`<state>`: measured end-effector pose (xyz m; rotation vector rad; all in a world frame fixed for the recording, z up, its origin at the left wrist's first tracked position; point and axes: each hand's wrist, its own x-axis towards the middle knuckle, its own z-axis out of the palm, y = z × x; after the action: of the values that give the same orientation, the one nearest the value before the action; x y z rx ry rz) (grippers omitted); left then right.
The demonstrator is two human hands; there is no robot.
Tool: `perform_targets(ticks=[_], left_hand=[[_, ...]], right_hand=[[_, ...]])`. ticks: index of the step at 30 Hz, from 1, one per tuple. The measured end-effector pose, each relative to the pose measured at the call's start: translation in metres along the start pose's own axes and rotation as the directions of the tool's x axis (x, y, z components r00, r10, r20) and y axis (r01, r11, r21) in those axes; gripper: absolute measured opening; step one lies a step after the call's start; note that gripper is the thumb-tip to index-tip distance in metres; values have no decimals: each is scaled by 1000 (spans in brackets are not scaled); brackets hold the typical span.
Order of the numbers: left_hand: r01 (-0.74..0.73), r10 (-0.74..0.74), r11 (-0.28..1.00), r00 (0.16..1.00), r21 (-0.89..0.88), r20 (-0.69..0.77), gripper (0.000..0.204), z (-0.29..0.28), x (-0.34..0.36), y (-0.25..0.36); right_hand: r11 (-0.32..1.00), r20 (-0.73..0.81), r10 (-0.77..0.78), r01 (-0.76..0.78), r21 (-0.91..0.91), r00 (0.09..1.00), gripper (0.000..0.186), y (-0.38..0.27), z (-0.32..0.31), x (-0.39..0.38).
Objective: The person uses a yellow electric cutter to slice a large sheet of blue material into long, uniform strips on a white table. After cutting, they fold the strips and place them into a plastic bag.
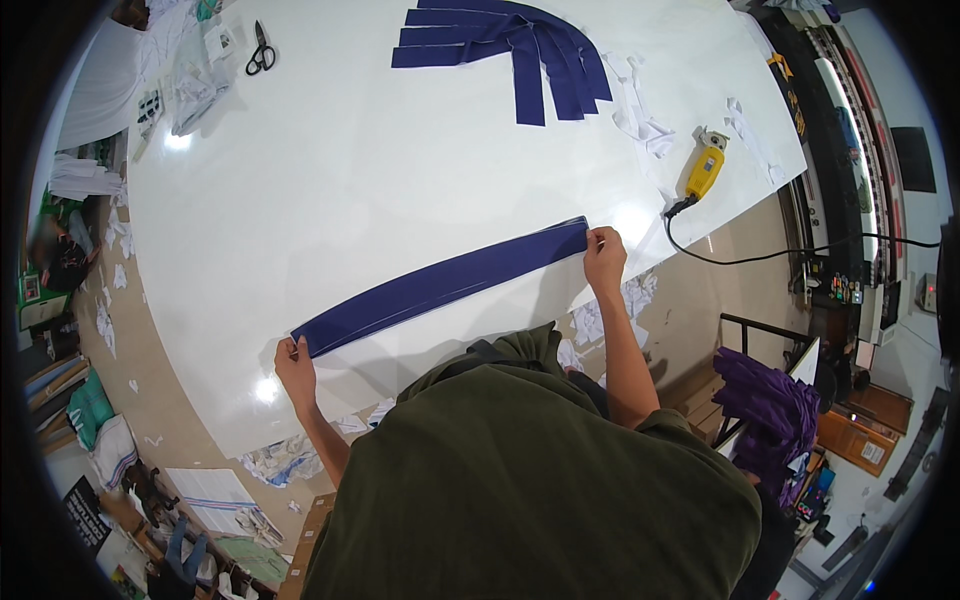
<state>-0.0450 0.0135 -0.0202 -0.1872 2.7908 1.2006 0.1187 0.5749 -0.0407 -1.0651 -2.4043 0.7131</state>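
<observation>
A long navy-blue fabric strip point(445, 282) stretches between my two hands above the near part of the white table. My left hand point(295, 372) pinches the strip's left end at its lower corner. At the other end, higher and to the right, my right hand point(604, 258) grips the edge between thumb and fingers. Thin pale lines run along the strip, and its right end looks layered. More navy fabric strips point(520, 45) lie fanned out and overlapping at the far side of the table.
On the white table point(300, 150) lie black scissors point(261, 50), a clear plastic bag point(195, 95) and white fabric scraps point(640, 115). A yellow corded electric cutter point(706, 170) rests at the right, its black cable point(760, 262) running off the edge. Purple fabric point(765, 405) hangs beyond my right arm.
</observation>
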Motion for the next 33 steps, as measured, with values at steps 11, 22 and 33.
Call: perform_targets(ticks=[11,22,33], left_hand=[[126,-125,992,991,-26,41,27,-4,-9,-21],[172,-172,985,985,-12,-15,23,-15,-11,-17],[42,-41,996,999,82,-7,20,-6,-2,-8]], right_hand=[[994,28,-56,59,-92,998,9,9,9,14],[995,102,-72,79,-68,992,16,29,7,10],[999,59,-36,36,6,998,6,34,12,13]])
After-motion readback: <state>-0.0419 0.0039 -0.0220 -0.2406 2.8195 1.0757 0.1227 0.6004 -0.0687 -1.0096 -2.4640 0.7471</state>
